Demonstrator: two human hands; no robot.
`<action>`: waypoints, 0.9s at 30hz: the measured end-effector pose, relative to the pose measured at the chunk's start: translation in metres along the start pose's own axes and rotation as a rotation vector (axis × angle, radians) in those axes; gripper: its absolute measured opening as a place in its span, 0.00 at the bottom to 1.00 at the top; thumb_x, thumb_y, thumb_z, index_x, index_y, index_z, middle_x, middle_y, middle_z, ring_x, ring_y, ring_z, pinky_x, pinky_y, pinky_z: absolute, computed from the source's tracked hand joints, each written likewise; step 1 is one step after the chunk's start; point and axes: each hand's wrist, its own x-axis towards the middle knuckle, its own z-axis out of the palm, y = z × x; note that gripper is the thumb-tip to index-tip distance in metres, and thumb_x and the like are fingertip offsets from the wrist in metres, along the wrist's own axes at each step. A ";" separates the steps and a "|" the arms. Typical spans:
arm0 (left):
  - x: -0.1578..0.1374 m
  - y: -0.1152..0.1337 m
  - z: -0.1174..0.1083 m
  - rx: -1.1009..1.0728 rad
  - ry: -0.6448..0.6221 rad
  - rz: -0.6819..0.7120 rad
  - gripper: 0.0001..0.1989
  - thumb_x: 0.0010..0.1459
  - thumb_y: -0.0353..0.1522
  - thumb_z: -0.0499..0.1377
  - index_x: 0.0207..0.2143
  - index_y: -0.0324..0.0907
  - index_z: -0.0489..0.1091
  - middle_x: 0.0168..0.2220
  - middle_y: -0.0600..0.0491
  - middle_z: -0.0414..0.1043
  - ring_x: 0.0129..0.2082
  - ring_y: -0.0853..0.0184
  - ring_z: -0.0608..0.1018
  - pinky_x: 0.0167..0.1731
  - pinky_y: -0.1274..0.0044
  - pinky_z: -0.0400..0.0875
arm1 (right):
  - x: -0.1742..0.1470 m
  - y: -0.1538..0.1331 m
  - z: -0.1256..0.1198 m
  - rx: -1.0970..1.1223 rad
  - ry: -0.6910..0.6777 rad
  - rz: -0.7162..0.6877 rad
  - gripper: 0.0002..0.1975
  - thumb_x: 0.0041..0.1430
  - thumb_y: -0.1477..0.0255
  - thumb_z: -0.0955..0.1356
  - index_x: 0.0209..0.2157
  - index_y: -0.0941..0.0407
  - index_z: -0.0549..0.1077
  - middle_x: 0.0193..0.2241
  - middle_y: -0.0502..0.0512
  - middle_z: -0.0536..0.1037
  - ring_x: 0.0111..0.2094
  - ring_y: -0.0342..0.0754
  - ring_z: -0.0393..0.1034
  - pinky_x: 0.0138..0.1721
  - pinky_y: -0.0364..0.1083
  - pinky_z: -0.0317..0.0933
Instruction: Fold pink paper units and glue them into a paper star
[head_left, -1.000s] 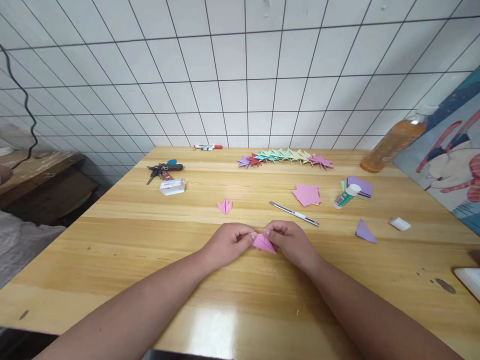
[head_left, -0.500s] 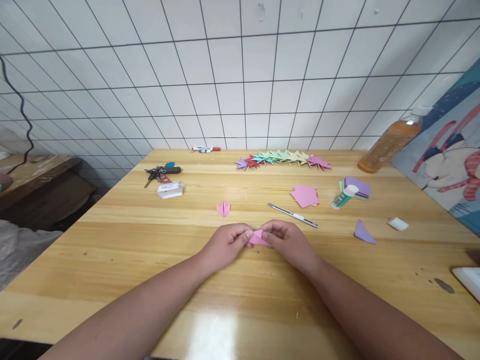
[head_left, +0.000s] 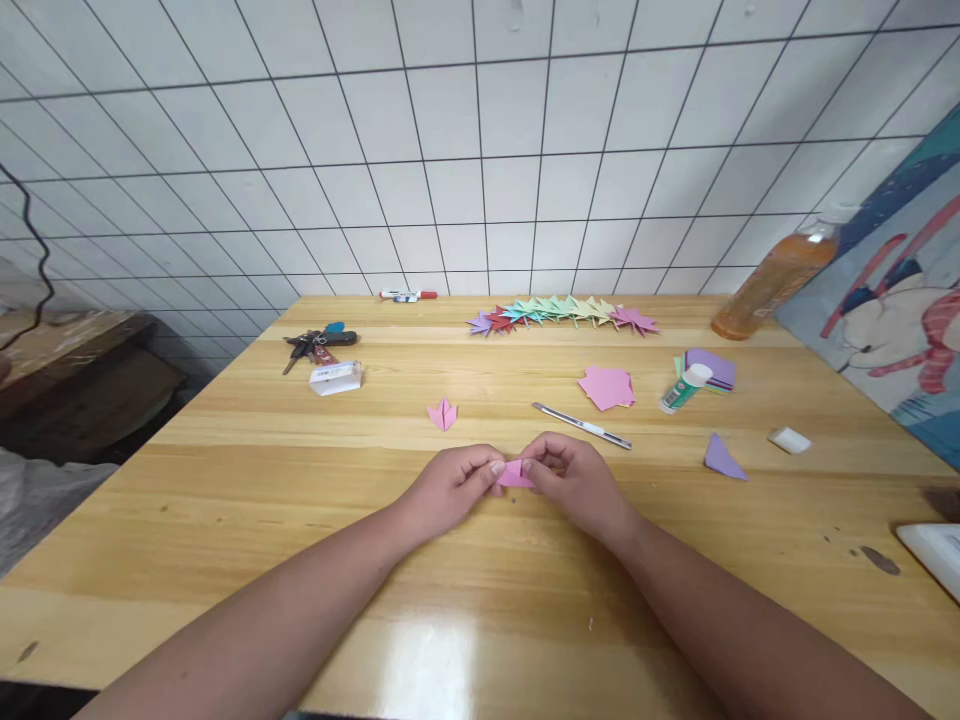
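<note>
While our forearms reach in over the near tabletop (head_left: 525,600), our left hand (head_left: 457,485) and right hand (head_left: 571,475) almost meet around the middle, with the pink paper (head_left: 513,475) between them. Each grip pinches it, thumb on the near face, one at its left end and one at its right. We judge that a fold is being pressed in, and that the next move calls for matched edges and even thumb pressure, since the piece is small. Its long axis seems to run left to right; because the fingers cover both ends, we cannot tell which way any tip points.

Just beyond, a folded pink piece (head_left: 442,414) lies left and a utility knife (head_left: 582,425) slants right. Farther right we see a purple triangle (head_left: 724,458), a white eraser (head_left: 790,440) and a glue stick (head_left: 681,392), with a pink stack (head_left: 606,388) to its left. Over on the left are a small white box (head_left: 336,377) and keys (head_left: 319,345). Farthest off, a row of folded paper (head_left: 562,312) stands between markers (head_left: 408,296) and a bottle (head_left: 776,285).
</note>
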 end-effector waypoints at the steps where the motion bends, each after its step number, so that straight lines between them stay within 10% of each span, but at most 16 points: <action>1: 0.000 0.000 0.000 -0.004 0.001 0.005 0.16 0.60 0.37 0.47 0.28 0.38 0.69 0.26 0.55 0.69 0.27 0.71 0.70 0.30 0.82 0.62 | 0.000 -0.001 0.001 0.004 0.004 -0.004 0.05 0.50 0.70 0.65 0.25 0.57 0.70 0.22 0.48 0.71 0.24 0.41 0.64 0.27 0.40 0.59; 27: -0.001 -0.001 0.002 0.047 0.012 0.007 0.12 0.59 0.32 0.48 0.29 0.40 0.68 0.26 0.56 0.71 0.28 0.71 0.72 0.30 0.82 0.63 | 0.004 0.003 0.001 -0.056 -0.044 0.058 0.09 0.51 0.69 0.64 0.23 0.58 0.71 0.19 0.47 0.67 0.21 0.39 0.59 0.24 0.39 0.54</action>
